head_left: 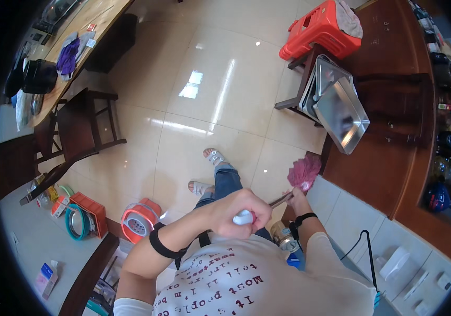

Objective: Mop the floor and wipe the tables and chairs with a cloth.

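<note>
My left hand (pixel 241 215) is wrapped around the white and red end of a mop handle, in front of my shirt. From that fist the metallic shaft (pixel 280 200) runs right towards my right hand (pixel 298 200), which closes on it lower down. Just beyond the right hand hangs the mop head (pixel 304 172), a bunch of dark pink cloth strips. It is beside the corner of a wooden cabinet (pixel 361 173). Whether the strips touch the floor, I cannot tell.
Metal trays (pixel 342 114) lean on a dark stool (pixel 302 85) at the right, near a red plastic crate (pixel 320 31). An orange mop bucket (pixel 140 221) stands at lower left. Dark wooden chairs (pixel 79 122) flank a table (pixel 91 43). Glossy floor tiles (pixel 205 79) reflect light.
</note>
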Demonstrator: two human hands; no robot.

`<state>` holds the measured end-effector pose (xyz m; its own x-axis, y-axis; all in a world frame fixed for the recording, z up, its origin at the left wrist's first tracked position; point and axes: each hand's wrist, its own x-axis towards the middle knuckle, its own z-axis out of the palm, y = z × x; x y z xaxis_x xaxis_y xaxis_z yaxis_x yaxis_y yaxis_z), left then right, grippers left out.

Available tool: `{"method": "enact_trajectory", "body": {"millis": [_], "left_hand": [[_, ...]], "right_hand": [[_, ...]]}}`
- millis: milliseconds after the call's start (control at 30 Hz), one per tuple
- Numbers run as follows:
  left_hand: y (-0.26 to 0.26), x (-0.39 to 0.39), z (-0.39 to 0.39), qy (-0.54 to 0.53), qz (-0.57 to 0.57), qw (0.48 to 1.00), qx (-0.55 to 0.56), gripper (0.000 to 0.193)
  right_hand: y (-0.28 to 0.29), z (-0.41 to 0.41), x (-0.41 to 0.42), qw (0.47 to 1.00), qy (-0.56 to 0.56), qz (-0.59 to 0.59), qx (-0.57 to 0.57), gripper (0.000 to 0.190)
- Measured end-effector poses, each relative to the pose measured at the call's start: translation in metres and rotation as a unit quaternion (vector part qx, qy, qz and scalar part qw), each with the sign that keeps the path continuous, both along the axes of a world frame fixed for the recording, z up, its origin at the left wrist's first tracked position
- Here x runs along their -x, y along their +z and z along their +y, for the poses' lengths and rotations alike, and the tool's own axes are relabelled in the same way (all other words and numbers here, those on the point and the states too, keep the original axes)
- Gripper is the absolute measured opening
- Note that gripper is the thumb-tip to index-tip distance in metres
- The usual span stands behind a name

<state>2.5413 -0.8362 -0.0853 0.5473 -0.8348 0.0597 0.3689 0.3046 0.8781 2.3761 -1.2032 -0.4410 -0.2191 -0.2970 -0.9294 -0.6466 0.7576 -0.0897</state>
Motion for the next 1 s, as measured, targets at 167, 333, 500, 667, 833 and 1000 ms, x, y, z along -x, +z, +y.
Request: {"method": "enact_trajectory", "body": {"millis": [167, 333, 500, 667, 833, 1000], "left_hand": [[-0.008, 0.021, -0.002, 0.303, 0.154, 0.939, -0.05, 0.023], [0.044, 0.019, 0.052, 0.333, 0.162, 0.928, -0.03, 0.034], [0.119, 0.019, 0.103, 0.281, 0.04, 0.958, 0.024, 0.035], [0.201, 0.019, 0.15, 0.117, -0.161, 0.978, 0.061, 0.03], [0.241, 0.033, 0.171, -0.002, -0.231, 0.973, 0.017, 0.022], [0.244, 0.079, 0.152, 0.175, -0.31, 0.929, -0.098, 0.041]], "right_hand": [[0.001, 0.047, 0.013, 0.998, -0.005, 0.026, -0.058, 0.014], [0.008, 0.103, -0.001, 0.989, -0.006, 0.048, -0.14, 0.011], [0.029, 0.171, -0.042, 0.962, 0.016, 0.076, -0.26, 0.017], [0.074, 0.281, -0.094, 0.914, 0.086, 0.077, -0.39, 0.027], [0.137, 0.384, -0.142, 0.906, 0.126, 0.028, -0.402, 0.025], [0.147, 0.46, -0.188, 0.837, 0.168, -0.026, -0.519, 0.016]]}}
